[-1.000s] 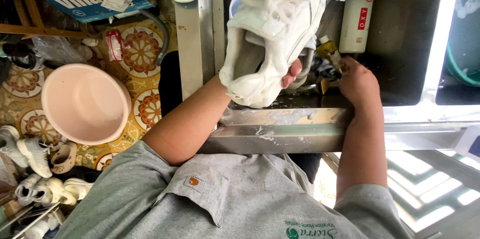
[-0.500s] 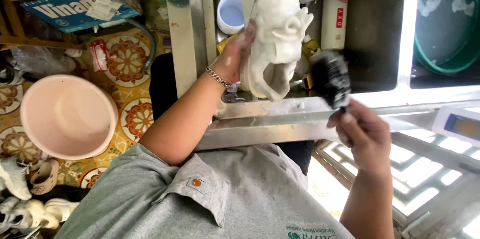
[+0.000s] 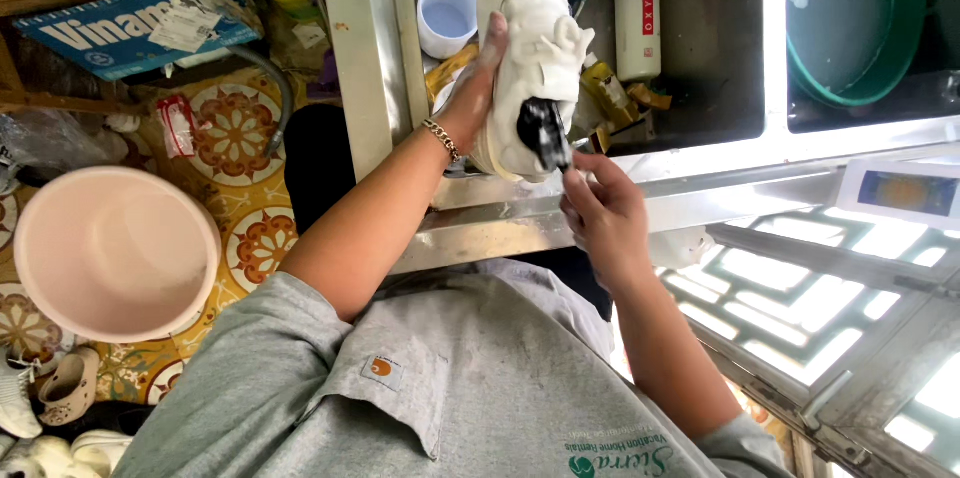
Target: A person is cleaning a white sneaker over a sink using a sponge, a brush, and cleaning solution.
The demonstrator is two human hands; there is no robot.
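My left hand [image 3: 473, 98] grips a white sneaker [image 3: 535, 33] from its left side and holds it over a metal sink [image 3: 700, 58]. My right hand [image 3: 600, 213] holds a small black-bristled brush [image 3: 545, 133], whose head presses against the lower end of the sneaker. A bracelet circles my left wrist. The brush handle is hidden inside my right fingers.
A white bottle [image 3: 640, 28], a light cup [image 3: 447, 13] and small yellow items lie in the sink. A green basin [image 3: 850, 28] stands at the right. A pink basin [image 3: 105, 253] rests on the patterned floor at left, beside several shoes [image 3: 45, 408] and cardboard boxes [image 3: 130, 28].
My right hand drew back from the sink with the brush, then moved left and brought it onto the sneaker. My left hand turned the sneaker more upright.
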